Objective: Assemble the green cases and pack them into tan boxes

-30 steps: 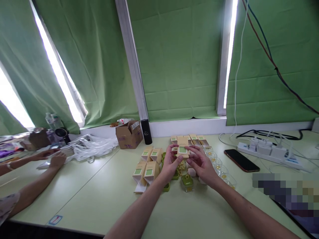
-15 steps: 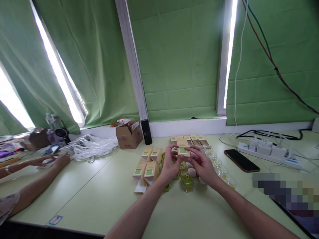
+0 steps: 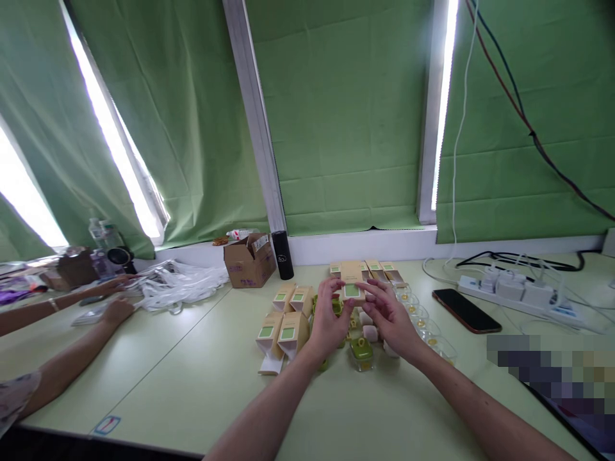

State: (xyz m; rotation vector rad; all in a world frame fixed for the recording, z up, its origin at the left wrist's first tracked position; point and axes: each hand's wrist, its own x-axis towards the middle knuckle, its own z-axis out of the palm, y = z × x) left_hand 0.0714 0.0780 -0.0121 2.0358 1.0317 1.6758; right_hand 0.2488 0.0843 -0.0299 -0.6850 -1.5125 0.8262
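A small cream box with a green window (image 3: pixel 352 291) is held upright between my two hands, over the table. My left hand (image 3: pixel 330 318) grips its left side, and the fingers of my right hand (image 3: pixel 388 315) close on its right side. Beneath and around my hands are green-lidded clear containers (image 3: pixel 362 353), pale pink pieces (image 3: pixel 369 333) and a column of clear containers (image 3: pixel 427 328). Several cream boxes with open flaps (image 3: pixel 293 332) stand left of my left hand. More cream boxes (image 3: pixel 378 269) form a row behind.
Farther back stand a cardboard box (image 3: pixel 250 261) and a black cylinder (image 3: pixel 282 255). On the right lie a phone (image 3: pixel 466 310) and a power strip (image 3: pixel 521 296). Another person's hands (image 3: pixel 118 310) are at the left, near white plastic straps (image 3: pixel 180 285).
The held box has turned slightly more upright, with small shifts of my fingers. The other person's farther hand has moved right and back, toward the white straps.
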